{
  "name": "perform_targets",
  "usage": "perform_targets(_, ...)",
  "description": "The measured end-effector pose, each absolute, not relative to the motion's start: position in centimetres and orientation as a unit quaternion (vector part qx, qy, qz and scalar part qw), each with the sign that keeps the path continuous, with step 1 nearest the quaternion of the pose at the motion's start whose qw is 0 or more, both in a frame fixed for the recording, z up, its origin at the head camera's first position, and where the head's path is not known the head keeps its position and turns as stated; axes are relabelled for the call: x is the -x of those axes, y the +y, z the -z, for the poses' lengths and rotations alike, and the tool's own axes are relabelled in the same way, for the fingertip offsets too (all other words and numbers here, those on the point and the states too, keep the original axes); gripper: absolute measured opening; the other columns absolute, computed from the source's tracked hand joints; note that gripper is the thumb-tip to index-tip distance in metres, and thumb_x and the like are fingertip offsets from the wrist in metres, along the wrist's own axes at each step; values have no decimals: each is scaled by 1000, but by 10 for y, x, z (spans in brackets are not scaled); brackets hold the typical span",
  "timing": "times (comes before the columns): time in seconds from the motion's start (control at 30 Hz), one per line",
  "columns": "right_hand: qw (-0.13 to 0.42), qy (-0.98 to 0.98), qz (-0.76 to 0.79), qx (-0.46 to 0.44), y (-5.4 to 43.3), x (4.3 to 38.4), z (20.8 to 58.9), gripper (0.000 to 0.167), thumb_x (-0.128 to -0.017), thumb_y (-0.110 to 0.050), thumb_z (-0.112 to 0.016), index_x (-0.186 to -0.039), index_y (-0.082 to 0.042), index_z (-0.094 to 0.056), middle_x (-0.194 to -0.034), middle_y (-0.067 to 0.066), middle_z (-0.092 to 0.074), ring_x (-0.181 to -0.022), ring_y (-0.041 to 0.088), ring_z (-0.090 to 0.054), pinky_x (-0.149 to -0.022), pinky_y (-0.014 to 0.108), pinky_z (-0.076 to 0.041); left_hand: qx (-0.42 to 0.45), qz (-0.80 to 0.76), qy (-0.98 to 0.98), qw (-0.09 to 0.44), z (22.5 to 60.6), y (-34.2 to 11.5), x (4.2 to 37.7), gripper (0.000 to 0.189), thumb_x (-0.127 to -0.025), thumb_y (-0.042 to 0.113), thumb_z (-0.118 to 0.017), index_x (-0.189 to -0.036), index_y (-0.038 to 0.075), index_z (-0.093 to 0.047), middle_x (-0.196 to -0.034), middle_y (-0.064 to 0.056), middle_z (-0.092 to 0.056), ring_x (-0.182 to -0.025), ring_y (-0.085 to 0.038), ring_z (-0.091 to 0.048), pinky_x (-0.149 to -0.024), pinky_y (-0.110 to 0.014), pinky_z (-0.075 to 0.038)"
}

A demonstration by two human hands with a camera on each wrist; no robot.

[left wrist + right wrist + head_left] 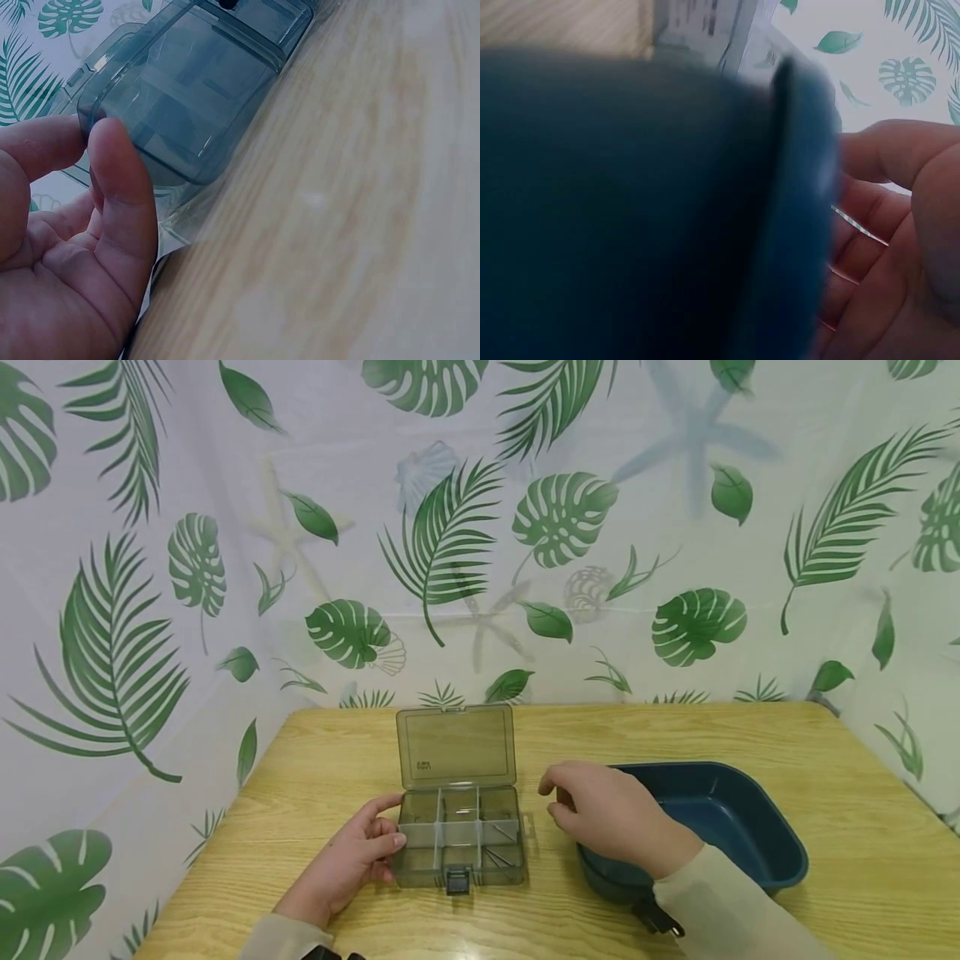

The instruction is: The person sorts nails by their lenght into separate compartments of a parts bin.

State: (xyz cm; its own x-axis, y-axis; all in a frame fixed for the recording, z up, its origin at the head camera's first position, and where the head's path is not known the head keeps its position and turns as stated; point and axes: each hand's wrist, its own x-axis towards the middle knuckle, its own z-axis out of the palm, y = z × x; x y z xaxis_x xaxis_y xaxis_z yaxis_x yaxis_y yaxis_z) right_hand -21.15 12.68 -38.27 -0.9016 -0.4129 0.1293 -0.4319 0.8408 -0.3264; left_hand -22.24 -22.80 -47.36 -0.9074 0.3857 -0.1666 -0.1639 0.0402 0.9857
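Left grip (pixel 352 856): pinching compartment box (pixel 458 835), lower centre
Right grip (pixel 609 814): curling loosely, holding nothing visible, near lower-right basin (pixel 750 837)

Blue bin (pixel 738 827) partly behind right hand (pixel 618 814); lid lettering (pixel 423 767) illegibly small

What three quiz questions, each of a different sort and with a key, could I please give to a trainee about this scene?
1. Which hand holds the grey, see-through, rectangular plastic box?
2. True or false: the flat, see-through grey plastic lid of the box stands open.
3. In the head view, where is the dark blue, rounded-corner plastic basin?
A) To the left of the box
B) To the right of the box
C) Underneath the box

Key:
1. The left hand.
2. True.
3. B.
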Motion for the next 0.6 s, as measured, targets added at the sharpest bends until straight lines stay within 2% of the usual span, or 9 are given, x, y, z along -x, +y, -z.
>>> perform_targets(0.13,24,-959,-175,-220,146,209,383,14,-97,-20,-68,-110,-24,-70,-84,-17,-56,-68,1,-51,-61,30,-47,-82,-688,694,198,475,-229,223,68,-103,11,-60,-159,8,-22,-97,-4,-50,-70,-13,-45,-58,-29,-54)
perform_targets(0.33,7,-965,-168,-202,173,209,387,20,-96,-23,-71,-115,-23,-71,-98,-13,-64,-85,5,-60,-71,36,-53,-77,-687,697,191,476,-229,224,66,-102,11,-61,-158,9,-25,-97,-5,-50,-71,-14,-46,-58,-29,-54)
perform_targets(0.6,-23,-971,-155,-180,205,211,399,24,-94,-24,-73,-117,-23,-70,-104,-7,-65,-89,10,-61,-70,38,-53,-72,-684,700,191,475,-228,224,67,-102,12,-62,-158,10,-26,-98,-5,-49,-72,-15,-46,-59,-30,-54)
